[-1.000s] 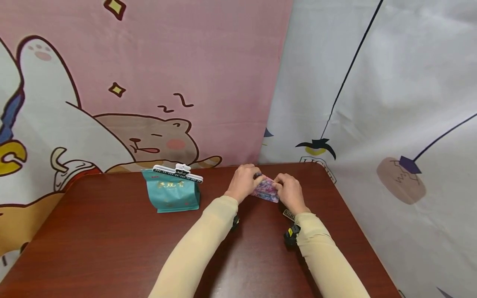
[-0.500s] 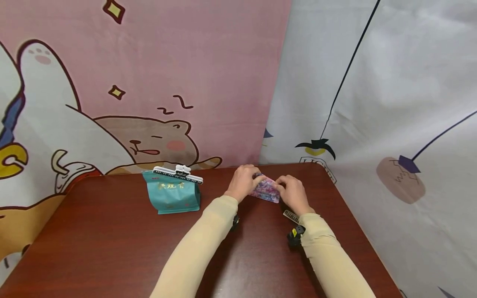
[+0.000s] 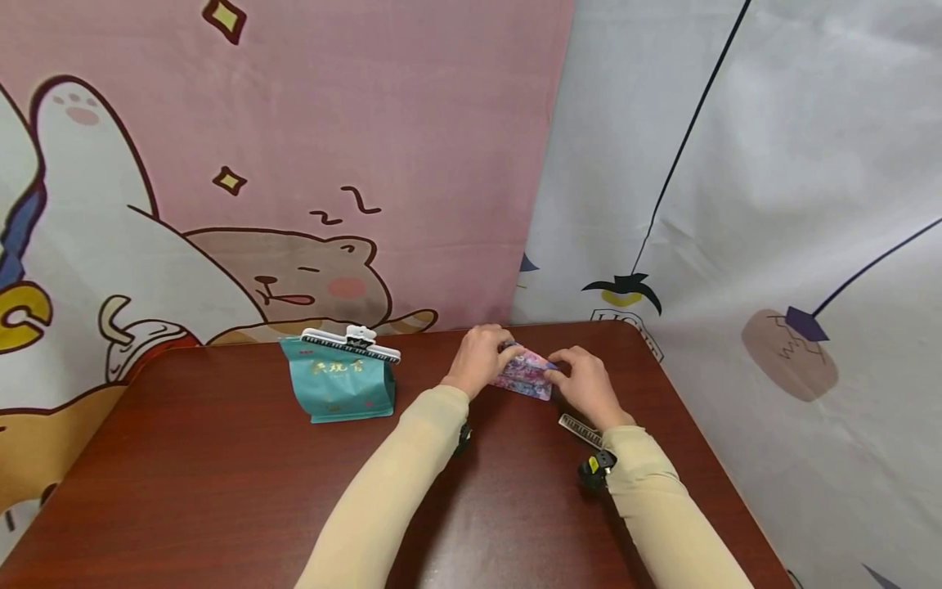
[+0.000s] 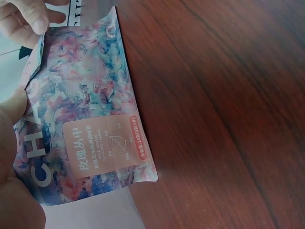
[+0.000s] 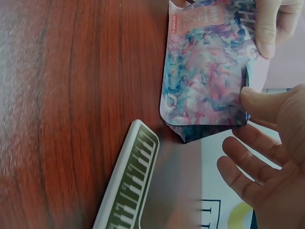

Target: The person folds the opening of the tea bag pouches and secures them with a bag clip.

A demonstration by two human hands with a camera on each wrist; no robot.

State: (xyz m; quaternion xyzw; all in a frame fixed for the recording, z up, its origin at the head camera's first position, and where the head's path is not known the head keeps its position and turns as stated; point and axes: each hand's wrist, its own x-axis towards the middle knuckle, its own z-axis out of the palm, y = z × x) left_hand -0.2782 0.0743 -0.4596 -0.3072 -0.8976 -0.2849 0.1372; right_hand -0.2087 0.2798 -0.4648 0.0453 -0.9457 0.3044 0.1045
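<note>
One pouch (image 4: 88,90) is over the far side of the counter (image 3: 221,491); your left hand (image 3: 475,360) pinches its top edge, and your right hand (image 3: 586,386) pinches the top's other end. Near your right hand lies a piano-key clip (image 5: 131,176). Left of the pouch stands a teal bag (image 3: 342,388), clipped across the top.

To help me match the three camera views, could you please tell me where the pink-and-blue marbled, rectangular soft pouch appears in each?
Head: the pouch is right of centre, between the left hand and right hand.
Left wrist: mostly the left half, lettered side showing.
Right wrist: upper part, right of centre.
Shared landmark: the reddish-brown wooden table.
</note>
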